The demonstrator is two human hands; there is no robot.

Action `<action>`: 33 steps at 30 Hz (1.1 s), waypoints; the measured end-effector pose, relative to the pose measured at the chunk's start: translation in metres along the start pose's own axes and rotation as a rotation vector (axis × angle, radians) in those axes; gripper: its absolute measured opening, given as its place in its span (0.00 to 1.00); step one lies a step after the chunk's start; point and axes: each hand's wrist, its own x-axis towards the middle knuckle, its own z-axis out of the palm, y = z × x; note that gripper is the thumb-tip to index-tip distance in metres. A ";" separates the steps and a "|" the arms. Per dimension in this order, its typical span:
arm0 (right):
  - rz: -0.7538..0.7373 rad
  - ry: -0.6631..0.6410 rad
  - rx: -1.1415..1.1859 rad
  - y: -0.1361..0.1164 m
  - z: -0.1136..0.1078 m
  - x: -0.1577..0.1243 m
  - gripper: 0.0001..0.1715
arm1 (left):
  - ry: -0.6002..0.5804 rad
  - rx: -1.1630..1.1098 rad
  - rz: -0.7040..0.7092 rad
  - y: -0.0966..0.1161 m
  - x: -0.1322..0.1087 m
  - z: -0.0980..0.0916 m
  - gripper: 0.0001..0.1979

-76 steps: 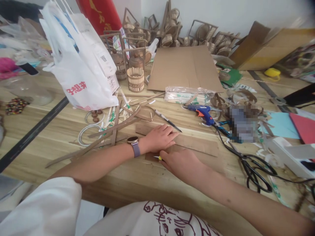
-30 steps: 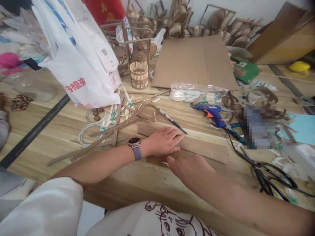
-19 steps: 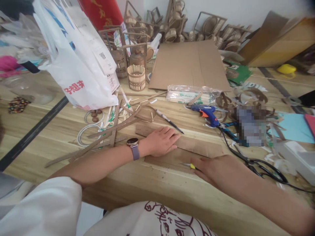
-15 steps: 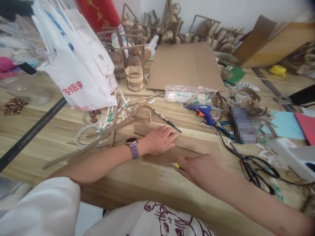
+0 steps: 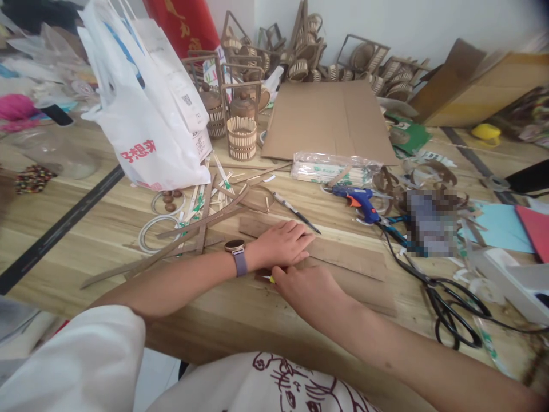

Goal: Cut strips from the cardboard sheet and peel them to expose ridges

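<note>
My left hand (image 5: 285,245), with a watch (image 5: 235,247) at its wrist, lies flat with fingers stretched on a brown cardboard strip (image 5: 349,255). Just below it, my right hand (image 5: 306,290) is closed round a small yellow craft knife (image 5: 272,279); only a bit of yellow shows, and its blade is hidden. A second cardboard piece (image 5: 373,294) lies under the right hand, along the near side of the strip. Beyond my left hand a black-tipped pen (image 5: 297,213) rests on the table.
To the right lie a blue glue gun (image 5: 358,200) and black scissors (image 5: 457,312). Tape rolls (image 5: 158,233) and thin brown strips (image 5: 201,220) are at left, before a white plastic bag (image 5: 150,114). Behind stand a small stick bucket (image 5: 241,139) and a cardboard sheet (image 5: 330,120).
My right hand has moved left with the craft knife, close under my left hand. My left hand stays pressed on the cardboard. The whole view has shifted slightly.
</note>
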 end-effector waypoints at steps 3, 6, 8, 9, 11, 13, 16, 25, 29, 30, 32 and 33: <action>-0.008 -0.001 -0.050 -0.003 -0.003 0.000 0.13 | -0.006 -0.006 -0.005 0.000 0.000 -0.001 0.23; -0.017 -0.036 -0.107 -0.006 -0.011 0.000 0.14 | -0.009 -0.008 -0.004 0.000 0.000 -0.001 0.22; -0.019 -0.077 -0.123 -0.007 -0.015 0.002 0.14 | -0.004 -0.007 0.003 0.000 -0.001 -0.001 0.23; -0.016 -0.092 -0.124 -0.008 -0.017 0.003 0.14 | -0.004 -0.007 0.006 0.000 -0.001 -0.001 0.23; 0.000 -0.100 -0.103 -0.009 -0.019 0.004 0.13 | -0.008 -0.007 0.014 0.000 -0.001 -0.001 0.23; 0.021 -0.089 -0.063 -0.009 -0.018 0.005 0.13 | -0.012 -0.009 0.022 0.000 -0.001 -0.001 0.23; 0.031 -0.073 -0.029 -0.008 -0.016 0.005 0.14 | -0.015 -0.011 0.033 -0.001 -0.001 -0.001 0.23; -0.009 -0.130 -0.016 0.000 -0.018 0.000 0.16 | -0.023 0.000 0.027 0.000 -0.001 -0.003 0.24; 0.024 -0.166 -0.023 0.009 -0.012 -0.007 0.18 | -0.007 0.005 0.044 -0.001 -0.002 -0.003 0.25; 0.029 -0.170 -0.023 0.014 -0.009 -0.011 0.19 | -0.001 0.005 0.043 -0.001 -0.002 -0.003 0.25; 0.028 -0.166 -0.025 0.027 0.000 -0.021 0.17 | 0.003 0.004 0.037 0.000 -0.002 -0.004 0.25; 0.018 -0.162 -0.025 0.034 0.004 -0.027 0.16 | 0.002 0.002 0.033 0.000 -0.003 -0.004 0.25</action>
